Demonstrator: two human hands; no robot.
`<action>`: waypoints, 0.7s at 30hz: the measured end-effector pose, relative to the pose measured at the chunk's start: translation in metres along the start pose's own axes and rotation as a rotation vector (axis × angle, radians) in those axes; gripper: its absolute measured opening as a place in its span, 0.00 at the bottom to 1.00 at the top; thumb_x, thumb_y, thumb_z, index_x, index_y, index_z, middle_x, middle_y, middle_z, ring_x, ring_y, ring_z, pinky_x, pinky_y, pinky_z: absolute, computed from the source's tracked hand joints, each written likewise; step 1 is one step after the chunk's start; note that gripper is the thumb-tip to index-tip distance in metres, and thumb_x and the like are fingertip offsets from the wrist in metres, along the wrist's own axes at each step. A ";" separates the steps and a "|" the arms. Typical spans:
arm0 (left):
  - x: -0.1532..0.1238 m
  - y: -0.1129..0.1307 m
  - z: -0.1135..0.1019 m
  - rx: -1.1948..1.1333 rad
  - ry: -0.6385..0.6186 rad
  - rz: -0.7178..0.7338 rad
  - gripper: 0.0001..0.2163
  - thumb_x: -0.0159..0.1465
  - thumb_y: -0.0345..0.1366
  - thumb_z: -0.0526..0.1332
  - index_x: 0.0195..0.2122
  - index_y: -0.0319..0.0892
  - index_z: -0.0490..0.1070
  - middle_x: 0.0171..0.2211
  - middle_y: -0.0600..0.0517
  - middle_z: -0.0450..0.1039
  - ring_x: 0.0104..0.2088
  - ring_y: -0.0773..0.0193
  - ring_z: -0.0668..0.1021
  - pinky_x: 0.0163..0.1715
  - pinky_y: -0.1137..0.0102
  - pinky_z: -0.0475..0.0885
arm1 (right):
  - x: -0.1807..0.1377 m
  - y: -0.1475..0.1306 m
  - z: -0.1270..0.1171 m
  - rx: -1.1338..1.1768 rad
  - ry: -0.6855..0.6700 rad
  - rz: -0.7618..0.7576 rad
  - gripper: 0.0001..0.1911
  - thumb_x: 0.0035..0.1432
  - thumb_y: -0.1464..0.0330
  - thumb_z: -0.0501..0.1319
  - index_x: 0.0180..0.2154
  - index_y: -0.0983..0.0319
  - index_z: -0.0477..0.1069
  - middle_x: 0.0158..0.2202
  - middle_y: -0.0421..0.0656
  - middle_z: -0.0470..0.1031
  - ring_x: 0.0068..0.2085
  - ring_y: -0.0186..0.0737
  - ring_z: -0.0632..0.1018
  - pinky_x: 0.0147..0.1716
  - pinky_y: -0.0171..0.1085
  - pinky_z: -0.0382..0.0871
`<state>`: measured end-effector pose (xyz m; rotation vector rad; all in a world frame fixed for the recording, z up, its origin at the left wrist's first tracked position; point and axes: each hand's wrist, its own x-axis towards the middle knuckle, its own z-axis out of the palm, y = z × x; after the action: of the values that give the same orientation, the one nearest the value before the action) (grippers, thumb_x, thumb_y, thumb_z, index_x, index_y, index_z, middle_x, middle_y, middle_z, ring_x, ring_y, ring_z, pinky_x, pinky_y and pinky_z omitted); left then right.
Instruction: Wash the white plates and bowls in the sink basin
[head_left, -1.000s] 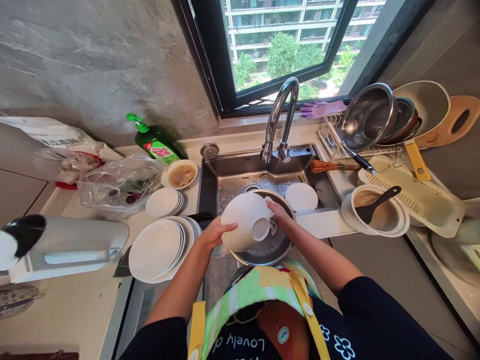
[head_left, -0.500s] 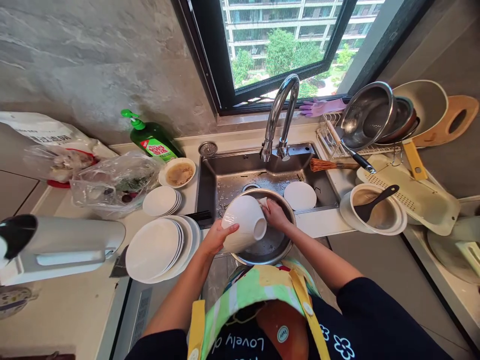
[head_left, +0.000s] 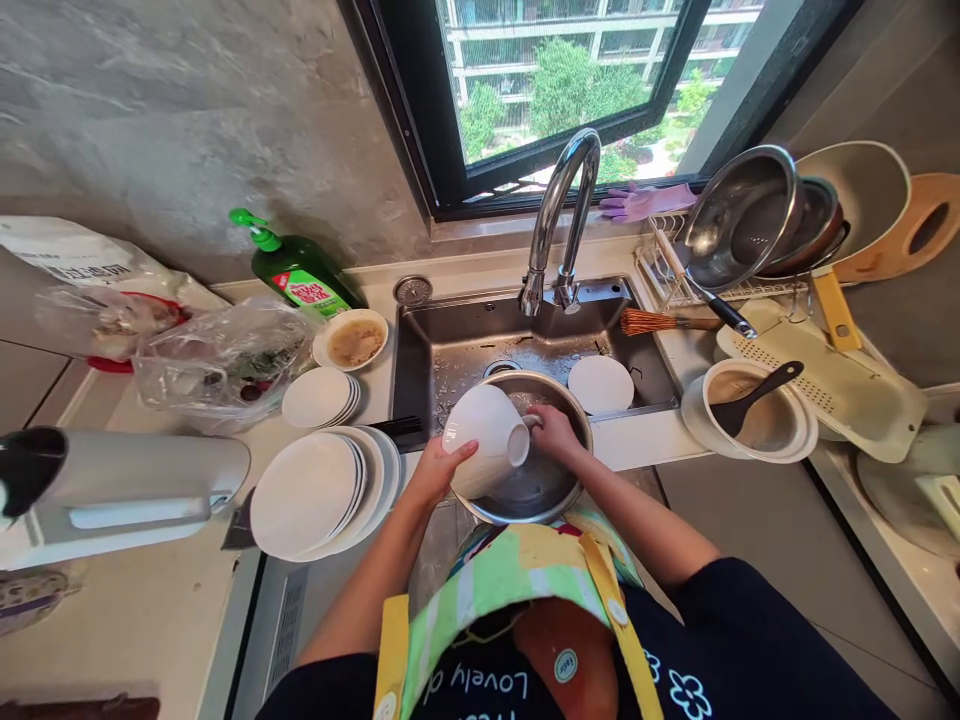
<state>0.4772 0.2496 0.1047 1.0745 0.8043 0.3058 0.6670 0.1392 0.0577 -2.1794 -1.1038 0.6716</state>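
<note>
My left hand (head_left: pixel 441 468) grips the rim side of a white bowl (head_left: pixel 484 430), thumb on the outside. The bowl is tilted, its foot ring turned to the right, above a round metal basin (head_left: pixel 551 490). My right hand (head_left: pixel 555 432) is closed beside the foot ring, over the basin. A small piece of pale cloth (head_left: pixel 533 421) sticks out of its fingers; most of it is hidden. The basin overlaps the front edge of the steel sink (head_left: pixel 465 340). A white plate (head_left: pixel 600 385) lies in the sink to the right.
Stacked white plates (head_left: pixel 304 495), small dishes (head_left: pixel 316 397) and a bowl of brownish liquid (head_left: pixel 357 343) stand left, near a green soap bottle (head_left: pixel 304 270). A faucet (head_left: pixel 570 200) arches over the sink. On the right are a whisk brush (head_left: pixel 652 321), a pot (head_left: pixel 697 415) and racked pans (head_left: pixel 742 230).
My right hand has shifted slightly at the bowl's foot, and less of the cloth shows. My left hand still holds the bowl, which has barely turned. The view has tilted a little.
</note>
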 end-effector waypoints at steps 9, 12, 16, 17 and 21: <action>0.001 -0.002 0.014 0.122 -0.015 0.094 0.22 0.47 0.42 0.69 0.42 0.36 0.75 0.37 0.44 0.77 0.36 0.55 0.77 0.39 0.64 0.70 | -0.042 -0.084 -0.042 0.278 0.152 -0.380 0.25 0.48 0.76 0.54 0.50 0.59 0.69 0.56 0.45 0.64 0.55 0.42 0.67 0.56 0.41 0.60; 0.002 -0.001 0.017 0.254 0.027 0.197 0.16 0.45 0.40 0.69 0.34 0.37 0.77 0.30 0.48 0.77 0.31 0.58 0.75 0.34 0.69 0.69 | -0.045 -0.094 -0.032 0.198 0.076 -0.509 0.26 0.51 0.72 0.56 0.54 0.59 0.66 0.60 0.46 0.59 0.59 0.43 0.63 0.57 0.43 0.58; 0.003 -0.001 0.018 0.331 0.045 0.204 0.12 0.45 0.40 0.68 0.26 0.37 0.75 0.22 0.52 0.72 0.24 0.65 0.70 0.27 0.72 0.65 | -0.039 -0.090 -0.014 0.072 0.090 -0.556 0.27 0.55 0.69 0.56 0.57 0.59 0.62 0.62 0.47 0.58 0.63 0.45 0.56 0.60 0.47 0.50; 0.003 -0.001 0.018 0.327 0.046 0.193 0.12 0.46 0.40 0.68 0.27 0.36 0.75 0.22 0.53 0.72 0.24 0.65 0.71 0.27 0.72 0.65 | -0.035 -0.088 -0.010 0.066 0.106 -0.528 0.26 0.55 0.70 0.55 0.57 0.59 0.62 0.61 0.47 0.58 0.63 0.45 0.56 0.61 0.47 0.49; 0.004 -0.001 0.020 0.276 0.068 0.156 0.20 0.46 0.43 0.69 0.37 0.35 0.76 0.30 0.49 0.76 0.30 0.61 0.75 0.33 0.70 0.68 | -0.012 -0.077 -0.001 0.153 0.143 -0.396 0.23 0.57 0.74 0.52 0.55 0.61 0.65 0.59 0.48 0.61 0.61 0.41 0.60 0.61 0.45 0.49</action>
<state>0.4940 0.2377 0.1067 1.3959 0.8410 0.3716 0.6205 0.1660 0.1145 -1.7782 -1.3105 0.4014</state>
